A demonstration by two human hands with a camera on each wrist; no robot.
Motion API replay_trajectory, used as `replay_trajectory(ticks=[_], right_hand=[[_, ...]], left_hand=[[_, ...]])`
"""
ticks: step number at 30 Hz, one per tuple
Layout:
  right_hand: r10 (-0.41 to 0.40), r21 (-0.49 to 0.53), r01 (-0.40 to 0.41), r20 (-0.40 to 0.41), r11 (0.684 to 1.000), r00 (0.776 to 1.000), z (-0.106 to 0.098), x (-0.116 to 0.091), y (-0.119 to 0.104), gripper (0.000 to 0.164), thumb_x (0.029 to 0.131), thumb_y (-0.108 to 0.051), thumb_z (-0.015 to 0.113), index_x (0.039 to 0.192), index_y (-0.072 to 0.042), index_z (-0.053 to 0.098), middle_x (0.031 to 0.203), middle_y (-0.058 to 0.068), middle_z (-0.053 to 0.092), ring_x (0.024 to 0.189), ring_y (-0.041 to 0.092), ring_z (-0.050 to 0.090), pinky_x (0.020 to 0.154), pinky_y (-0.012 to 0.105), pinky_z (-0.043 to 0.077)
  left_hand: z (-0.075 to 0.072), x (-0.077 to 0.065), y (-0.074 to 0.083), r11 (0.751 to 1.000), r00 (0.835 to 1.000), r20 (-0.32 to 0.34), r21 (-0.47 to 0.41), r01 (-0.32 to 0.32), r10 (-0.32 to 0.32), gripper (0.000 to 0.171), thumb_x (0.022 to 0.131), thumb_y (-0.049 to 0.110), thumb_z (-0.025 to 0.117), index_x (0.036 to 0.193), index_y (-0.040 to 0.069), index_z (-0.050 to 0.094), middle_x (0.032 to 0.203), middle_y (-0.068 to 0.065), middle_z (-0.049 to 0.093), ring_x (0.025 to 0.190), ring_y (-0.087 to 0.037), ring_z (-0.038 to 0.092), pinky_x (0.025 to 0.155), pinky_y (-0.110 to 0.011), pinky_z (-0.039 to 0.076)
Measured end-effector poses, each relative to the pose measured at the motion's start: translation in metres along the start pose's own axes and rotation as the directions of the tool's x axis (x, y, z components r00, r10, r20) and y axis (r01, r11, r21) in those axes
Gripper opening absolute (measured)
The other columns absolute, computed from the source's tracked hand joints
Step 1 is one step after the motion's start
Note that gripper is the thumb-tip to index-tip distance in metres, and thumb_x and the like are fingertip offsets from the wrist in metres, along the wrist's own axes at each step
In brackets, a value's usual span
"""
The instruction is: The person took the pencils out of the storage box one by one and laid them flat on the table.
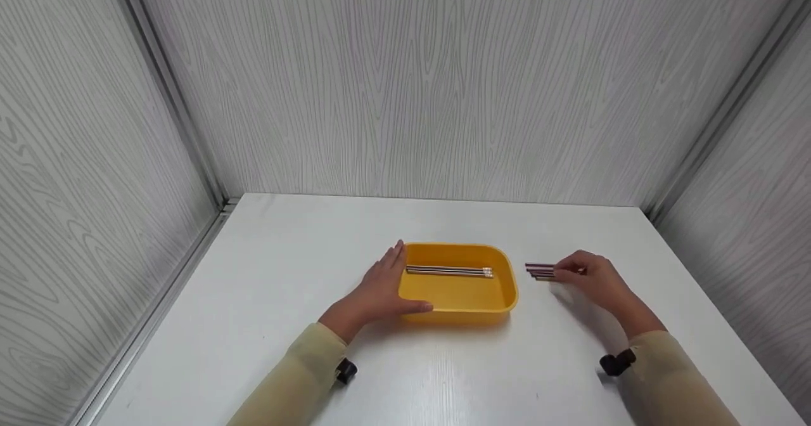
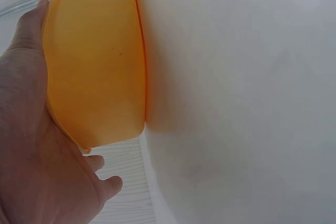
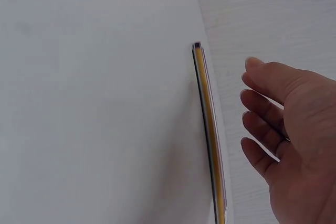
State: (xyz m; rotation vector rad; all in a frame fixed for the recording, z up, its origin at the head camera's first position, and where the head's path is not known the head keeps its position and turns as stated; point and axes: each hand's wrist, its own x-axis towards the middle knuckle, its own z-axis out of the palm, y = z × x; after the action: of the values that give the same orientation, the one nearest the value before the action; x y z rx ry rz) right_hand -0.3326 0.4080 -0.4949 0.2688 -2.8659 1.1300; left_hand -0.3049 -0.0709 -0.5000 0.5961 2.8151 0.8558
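Observation:
A yellow plastic box (image 1: 459,317) stands on the table, with several slim striped pencils (image 1: 447,270) lying lengthwise inside. My left hand (image 1: 377,293) rests against the box's left end. Its thumb lies along the front rim while the straight fingers reach toward the back corner, as the left wrist view also shows. To the right of the box, more striped pencils (image 1: 540,272) lie side by side. Over their right part is my right hand (image 1: 589,278). In the right wrist view, its fingers (image 3: 260,124) are loosely bent with nothing between them, beside the pencils (image 3: 209,124).
The white table (image 1: 285,255) is bounded by wood-grain panels at the back (image 1: 412,83) and both sides. A metal rail (image 1: 149,324) runs along its left edge. Both sleeved forearms come in from the front, each with a small black device (image 1: 616,362) at the wrist.

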Motion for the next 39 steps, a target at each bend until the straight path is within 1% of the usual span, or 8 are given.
replay_trajectory(ticks=[5, 10, 14, 19, 24, 30, 35, 39], right_hand=[[-0.095, 0.010, 0.094, 0.017, 0.995, 0.995, 0.015, 0.007, -0.032, 0.016, 0.107, -0.021, 0.077, 0.117, -0.010, 0.082, 0.110, 0.004, 0.074, 0.095, 0.026, 0.061, 0.074, 0.023, 0.054], [-0.209, 0.016, 0.209, 0.043, 0.978, 0.977, 0.034, 0.015, -0.067, 0.012, 0.106, -0.017, 0.078, 0.115, -0.011, 0.083, 0.108, 0.000, 0.074, 0.096, 0.023, 0.065, 0.079, 0.025, 0.057], [-0.273, 0.003, 0.274, 0.099, 0.962, 0.957, 0.049, 0.023, -0.097, 0.013, 0.106, -0.016, 0.078, 0.117, -0.010, 0.083, 0.108, -0.003, 0.073, 0.100, 0.020, 0.064, 0.088, 0.032, 0.056], [-0.313, -0.010, 0.320, 0.177, 0.947, 0.933, 0.069, 0.032, -0.126, 0.015, 0.106, -0.016, 0.078, 0.118, -0.008, 0.082, 0.107, -0.002, 0.071, 0.103, 0.021, 0.064, 0.092, 0.042, 0.057], [-0.322, -0.046, 0.341, 0.231, 0.939, 0.918, 0.089, 0.040, -0.137, 0.020, 0.105, -0.014, 0.078, 0.121, -0.002, 0.080, 0.107, 0.002, 0.070, 0.105, 0.023, 0.065, 0.096, 0.048, 0.059], [-0.296, -0.089, 0.332, 0.284, 0.939, 0.912, 0.106, 0.046, -0.142, 0.020, 0.103, -0.009, 0.080, 0.122, -0.001, 0.080, 0.108, 0.004, 0.070, 0.102, 0.024, 0.065, 0.097, 0.047, 0.059], [-0.307, -0.157, 0.367, 0.310, 0.917, 0.900, 0.121, 0.052, -0.147, 0.018, 0.102, -0.009, 0.081, 0.119, -0.003, 0.081, 0.109, 0.006, 0.073, 0.100, 0.024, 0.065, 0.098, 0.047, 0.059], [-0.277, -0.196, 0.346, 0.311, 0.918, 0.909, 0.133, 0.052, -0.150, 0.017, 0.102, -0.010, 0.081, 0.119, -0.007, 0.082, 0.109, 0.002, 0.073, 0.102, 0.022, 0.065, 0.101, 0.045, 0.059]], left_hand=[[0.000, 0.000, 0.000, 1.000, 1.000, -0.001, -0.014, -0.015, 0.015, 0.142, 0.083, 0.081, 0.080, 0.178, 0.009, 0.003, 0.187, -0.005, -0.003, 0.172, -0.028, 0.003, 0.138, -0.051, 0.009], [0.000, 0.001, 0.001, 1.000, 1.000, -0.005, -0.011, -0.015, 0.014, 0.141, 0.083, 0.079, 0.080, 0.178, 0.008, 0.004, 0.187, -0.005, -0.002, 0.172, -0.029, 0.004, 0.138, -0.051, 0.009], [-0.001, 0.001, 0.001, 1.000, 1.000, -0.007, -0.015, -0.008, 0.007, 0.141, 0.082, 0.078, 0.082, 0.179, 0.009, 0.005, 0.187, -0.005, -0.001, 0.172, -0.029, 0.005, 0.138, -0.051, 0.008], [-0.002, 0.001, -0.001, 1.000, 1.000, -0.009, -0.016, -0.006, 0.005, 0.142, 0.082, 0.078, 0.082, 0.179, 0.009, 0.005, 0.187, -0.005, -0.002, 0.172, -0.029, 0.004, 0.138, -0.051, 0.009], [-0.002, 0.002, -0.002, 1.000, 1.000, 0.000, -0.027, -0.002, 0.002, 0.140, 0.084, 0.076, 0.083, 0.179, 0.009, 0.004, 0.187, -0.004, -0.004, 0.172, -0.028, 0.003, 0.138, -0.050, 0.008], [-0.002, 0.001, 0.000, 0.999, 1.000, -0.004, -0.042, 0.015, -0.016, 0.140, 0.082, 0.074, 0.085, 0.179, 0.011, 0.005, 0.187, -0.003, -0.003, 0.172, -0.029, 0.005, 0.138, -0.051, 0.009], [-0.001, 0.001, 0.001, 1.000, 1.000, -0.002, -0.025, 0.017, -0.017, 0.140, 0.083, 0.075, 0.084, 0.179, 0.011, 0.004, 0.187, -0.002, -0.003, 0.172, -0.030, 0.007, 0.137, -0.052, 0.012], [0.001, 0.000, 0.000, 1.000, 1.000, -0.004, -0.011, 0.012, -0.012, 0.140, 0.083, 0.077, 0.082, 0.179, 0.011, 0.005, 0.187, -0.002, -0.002, 0.172, -0.029, 0.007, 0.137, -0.051, 0.014]])
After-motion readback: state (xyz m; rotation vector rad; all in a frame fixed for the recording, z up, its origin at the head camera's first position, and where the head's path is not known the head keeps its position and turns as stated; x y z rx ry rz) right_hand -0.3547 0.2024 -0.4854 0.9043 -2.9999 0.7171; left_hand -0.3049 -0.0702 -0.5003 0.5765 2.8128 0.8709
